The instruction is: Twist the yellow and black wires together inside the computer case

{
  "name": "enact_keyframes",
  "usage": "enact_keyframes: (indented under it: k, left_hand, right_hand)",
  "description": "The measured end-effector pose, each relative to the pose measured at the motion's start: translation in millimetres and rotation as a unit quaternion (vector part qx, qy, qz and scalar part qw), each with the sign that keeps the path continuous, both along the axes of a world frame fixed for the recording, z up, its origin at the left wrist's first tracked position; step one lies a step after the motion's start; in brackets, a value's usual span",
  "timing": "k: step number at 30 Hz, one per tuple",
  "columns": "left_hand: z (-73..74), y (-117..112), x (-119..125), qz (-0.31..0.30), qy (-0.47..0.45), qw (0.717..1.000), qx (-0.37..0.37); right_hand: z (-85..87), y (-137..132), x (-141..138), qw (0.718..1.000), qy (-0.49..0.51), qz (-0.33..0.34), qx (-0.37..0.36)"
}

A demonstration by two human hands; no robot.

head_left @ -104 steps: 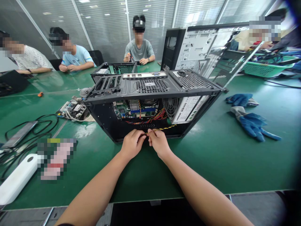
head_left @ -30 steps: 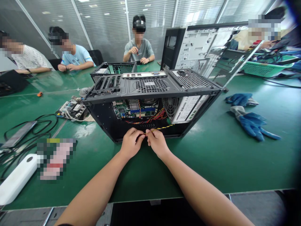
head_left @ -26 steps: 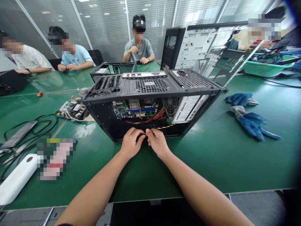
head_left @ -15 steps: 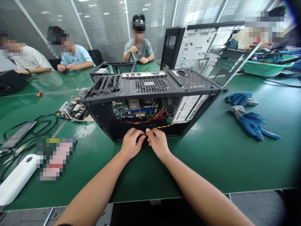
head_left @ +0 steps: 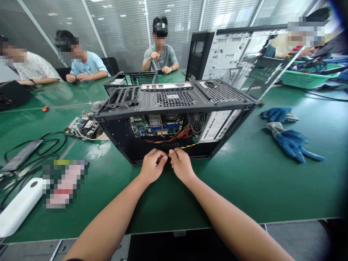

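Note:
A black computer case (head_left: 152, 105) lies in front of me with its side open. Inside are a motherboard (head_left: 163, 125) with red and orange wires and a power supply (head_left: 214, 125) with a white label. A yellow-and-black twisted cable (head_left: 187, 146) runs from below the power supply to my fingers. My left hand (head_left: 152, 165) pinches near the cable's end, at the case's front lower edge. Close beside it, my right hand (head_left: 182, 165) is closed on the same cable. The small end between my fingertips is mostly hidden.
Blue work gloves (head_left: 290, 139) lie at the right. A loose circuit board (head_left: 83, 127), black cables (head_left: 53, 136), a phone (head_left: 23, 155) and a white oblong device (head_left: 21, 206) are at the left. Another case (head_left: 201, 54) stands behind, near a green basket (head_left: 301, 79). Several people sit around the table.
My hands have barely moved and keep their pinch on the cable, which shifts slightly. Across the table, a person's raised hand tilts a small red tool differently.

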State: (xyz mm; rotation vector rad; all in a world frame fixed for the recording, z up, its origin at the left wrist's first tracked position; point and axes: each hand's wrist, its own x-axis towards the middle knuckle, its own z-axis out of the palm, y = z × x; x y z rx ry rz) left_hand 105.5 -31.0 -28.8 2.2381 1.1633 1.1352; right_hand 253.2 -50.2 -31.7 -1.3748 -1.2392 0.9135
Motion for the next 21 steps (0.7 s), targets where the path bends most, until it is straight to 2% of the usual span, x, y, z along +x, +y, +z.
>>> enact_keyframes:
  k: [8,13,21]
  left_hand:
    - [-0.7,-0.5,1.0,0.002,0.038,0.998,0.050]
    - [-1.5,-0.7,0.8,0.025,0.053,0.995,0.079]
    - [-5.3,-0.7,0.4,0.034,0.093,0.985,0.142]
  right_hand:
    - [3.3,-1.8,0.9,1.000,-0.005,-0.019,-0.017]
    - [7.0,-4.9,-1.8,1.000,-0.002,-0.015,-0.001]
    - [2.4,-4.3,-2.2,0.999,-0.006,-0.034,-0.009]
